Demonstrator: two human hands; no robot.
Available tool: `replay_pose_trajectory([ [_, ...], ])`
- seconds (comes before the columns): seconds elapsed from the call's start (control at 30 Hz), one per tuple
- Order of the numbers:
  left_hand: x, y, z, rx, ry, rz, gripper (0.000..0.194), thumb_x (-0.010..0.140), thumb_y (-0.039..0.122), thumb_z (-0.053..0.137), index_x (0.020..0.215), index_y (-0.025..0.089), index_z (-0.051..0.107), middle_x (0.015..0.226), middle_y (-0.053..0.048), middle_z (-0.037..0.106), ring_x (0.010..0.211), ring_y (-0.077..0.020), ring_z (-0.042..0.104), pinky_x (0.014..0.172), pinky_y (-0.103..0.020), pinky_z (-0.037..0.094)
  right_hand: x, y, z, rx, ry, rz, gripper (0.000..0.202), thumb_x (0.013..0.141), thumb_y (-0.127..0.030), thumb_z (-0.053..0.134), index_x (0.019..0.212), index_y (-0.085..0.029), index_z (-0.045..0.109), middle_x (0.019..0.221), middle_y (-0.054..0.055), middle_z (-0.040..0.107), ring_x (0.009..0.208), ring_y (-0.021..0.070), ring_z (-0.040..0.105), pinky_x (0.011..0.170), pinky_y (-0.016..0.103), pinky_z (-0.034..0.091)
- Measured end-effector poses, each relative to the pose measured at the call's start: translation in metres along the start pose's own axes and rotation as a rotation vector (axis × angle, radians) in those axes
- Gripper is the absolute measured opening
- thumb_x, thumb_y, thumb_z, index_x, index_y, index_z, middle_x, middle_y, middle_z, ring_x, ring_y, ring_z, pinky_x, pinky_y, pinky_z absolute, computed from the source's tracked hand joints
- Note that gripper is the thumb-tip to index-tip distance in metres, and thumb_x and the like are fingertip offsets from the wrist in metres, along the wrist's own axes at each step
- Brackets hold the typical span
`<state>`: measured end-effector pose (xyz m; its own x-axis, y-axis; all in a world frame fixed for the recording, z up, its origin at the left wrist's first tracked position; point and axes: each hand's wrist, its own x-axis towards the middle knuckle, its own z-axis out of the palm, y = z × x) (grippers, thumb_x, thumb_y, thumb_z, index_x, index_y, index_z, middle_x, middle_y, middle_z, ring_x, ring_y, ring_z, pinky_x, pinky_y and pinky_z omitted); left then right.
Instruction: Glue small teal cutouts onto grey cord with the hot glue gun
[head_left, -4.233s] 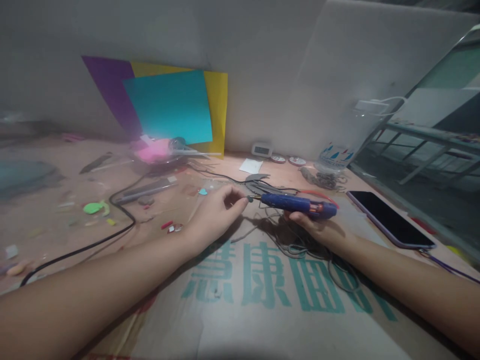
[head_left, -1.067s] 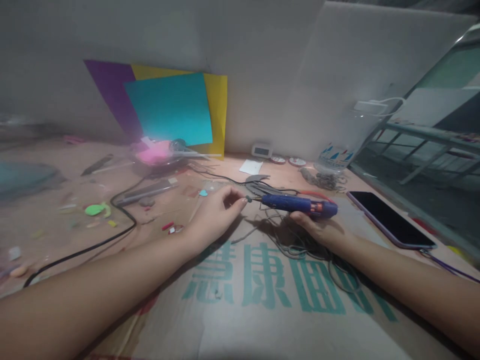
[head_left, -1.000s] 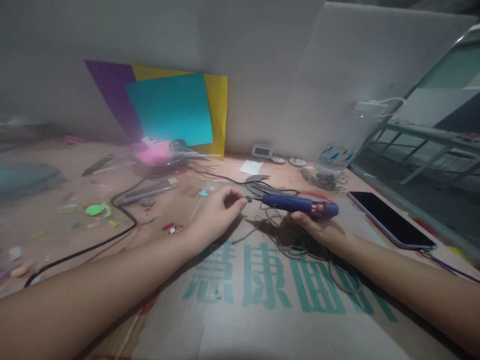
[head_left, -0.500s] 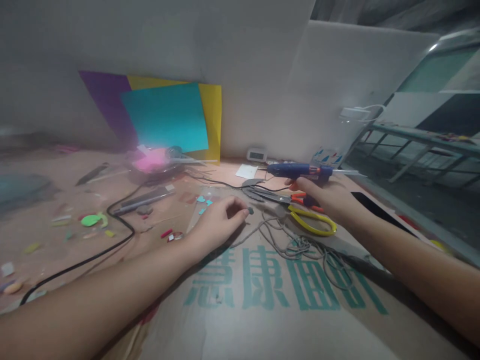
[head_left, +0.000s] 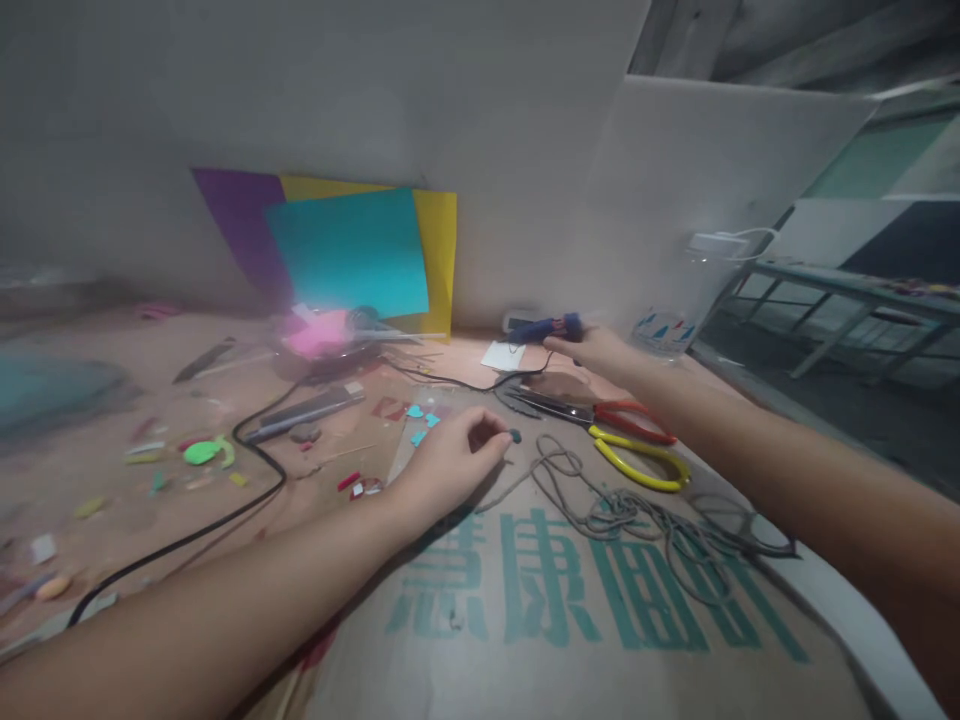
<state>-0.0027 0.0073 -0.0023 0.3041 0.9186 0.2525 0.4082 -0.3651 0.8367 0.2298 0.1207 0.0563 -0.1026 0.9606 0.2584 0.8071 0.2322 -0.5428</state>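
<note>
Glue gun, blue, is at the back of the worktop, in front of a small white timer and beside a white card. The right hand has its fingers closed around the gun's rear, the grip partly hidden. The left hand, loosely curled, pinches a small dark piece between thumb and forefinger, near tangled grey cord.

A bare, slender left forearm and right forearm end in bare fingers.
</note>
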Motion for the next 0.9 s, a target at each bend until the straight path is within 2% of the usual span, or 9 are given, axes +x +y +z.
replay_pose_trajectory([
  [0.2, 0.002, -0.001, 0.000, -0.030, 0.012, -0.021, 0.015, 0.082, 0.031, 0.054, 0.084, 0.018, 0.060, 0.081, -0.001, 0.066, 0.075, -0.0160, 0.060, 0.068, -0.027, 0.045, 0.025, 0.019, 0.023, -0.038, -0.093, 0.029, 0.037, 0.084, -0.044, 0.055, 0.098, -0.012, 0.067, 0.082, 0.010, 0.071, 0.064, 0.0164, 0.060, 0.059, 0.026, 0.045],
  [0.3, 0.003, -0.002, 0.000, -0.024, 0.014, -0.012, 0.014, 0.082, 0.031, 0.054, 0.084, 0.018, 0.060, 0.081, -0.001, 0.065, 0.076, -0.0167, 0.059, 0.070, -0.028, 0.046, 0.028, 0.023, 0.020, -0.089, -0.137, 0.030, 0.039, 0.083, -0.049, 0.054, 0.090, -0.013, 0.069, 0.083, 0.011, 0.071, 0.066, 0.0177, 0.061, 0.058, 0.027, 0.044],
  [0.4, 0.002, -0.001, -0.001, -0.037, 0.022, -0.010, 0.014, 0.082, 0.030, 0.054, 0.084, 0.018, 0.060, 0.082, -0.002, 0.065, 0.078, -0.0171, 0.059, 0.073, -0.030, 0.047, 0.020, 0.023, 0.008, -0.157, -0.142, 0.024, 0.040, 0.079, -0.053, 0.058, 0.085, -0.015, 0.070, 0.082, 0.011, 0.071, 0.070, 0.0208, 0.062, 0.061, 0.028, 0.043],
  [0.5, 0.002, -0.001, -0.001, -0.062, 0.029, -0.014, 0.013, 0.082, 0.029, 0.054, 0.085, 0.018, 0.060, 0.083, -0.002, 0.066, 0.079, -0.0172, 0.060, 0.074, -0.031, 0.048, -0.007, 0.015, -0.007, -0.229, -0.102, -0.027, 0.035, 0.075, -0.052, 0.065, 0.083, -0.018, 0.071, 0.089, 0.011, 0.071, 0.081, 0.0231, 0.063, 0.070, 0.029, 0.043],
  [0.53, 0.003, -0.001, -0.001, -0.071, 0.024, -0.011, 0.013, 0.082, 0.030, 0.055, 0.085, 0.018, 0.060, 0.083, -0.002, 0.066, 0.079, -0.0173, 0.060, 0.075, -0.031, 0.048, -0.021, 0.009, -0.011, -0.311, -0.061, -0.102, 0.034, 0.074, -0.051, 0.065, 0.085, -0.019, 0.071, 0.090, 0.011, 0.071, 0.084, 0.0240, 0.063, 0.072, 0.029, 0.042],
  [0.6, 0.003, -0.001, -0.001, -0.095, 0.009, -0.008, 0.013, 0.082, 0.030, 0.055, 0.084, 0.018, 0.059, 0.083, -0.002, 0.066, 0.079, -0.0173, 0.060, 0.074, -0.031, 0.048, -0.053, -0.007, -0.015, -0.390, -0.028, -0.245, 0.033, 0.083, -0.047, 0.056, 0.089, -0.019, 0.071, 0.093, 0.011, 0.071, 0.087, 0.0247, 0.062, 0.076, 0.032, 0.042],
  [0.67, 0.003, -0.001, -0.001, -0.127, -0.001, -0.011, 0.014, 0.082, 0.031, 0.056, 0.082, 0.017, 0.059, 0.082, -0.002, 0.066, 0.078, -0.0172, 0.061, 0.073, -0.030, 0.049, -0.084, -0.027, -0.012, -0.288, -0.051, -0.308, 0.030, 0.087, -0.043, 0.051, 0.091, -0.022, 0.071, 0.097, 0.008, 0.071, 0.090, 0.0236, 0.062, 0.077, 0.033, 0.043],
  [0.77, 0.003, 0.002, -0.003, -0.160, 0.008, -0.060, 0.016, 0.080, 0.032, 0.059, 0.081, 0.017, 0.059, 0.081, -0.003, 0.066, 0.077, -0.0169, 0.062, 0.072, -0.029, 0.049, -0.115, -0.049, 0.004, -0.044, -0.121, -0.358, 0.023, 0.084, -0.039, 0.058, 0.093, -0.021, 0.068, 0.096, 0.005, 0.071, 0.091, 0.0206, 0.063, 0.079, 0.032, 0.045],
  [0.9, 0.002, 0.006, -0.004, -0.211, -0.008, -0.132, 0.020, 0.077, 0.036, 0.063, 0.081, 0.016, 0.059, 0.080, -0.003, 0.067, 0.074, -0.0165, 0.063, 0.067, -0.029, 0.049, -0.126, -0.051, 0.030, 0.282, -0.095, -0.231, 0.018, 0.085, -0.032, 0.056, 0.091, -0.017, 0.065, 0.087, 0.004, 0.071, 0.082, 0.0171, 0.066, 0.074, 0.029, 0.049],
])
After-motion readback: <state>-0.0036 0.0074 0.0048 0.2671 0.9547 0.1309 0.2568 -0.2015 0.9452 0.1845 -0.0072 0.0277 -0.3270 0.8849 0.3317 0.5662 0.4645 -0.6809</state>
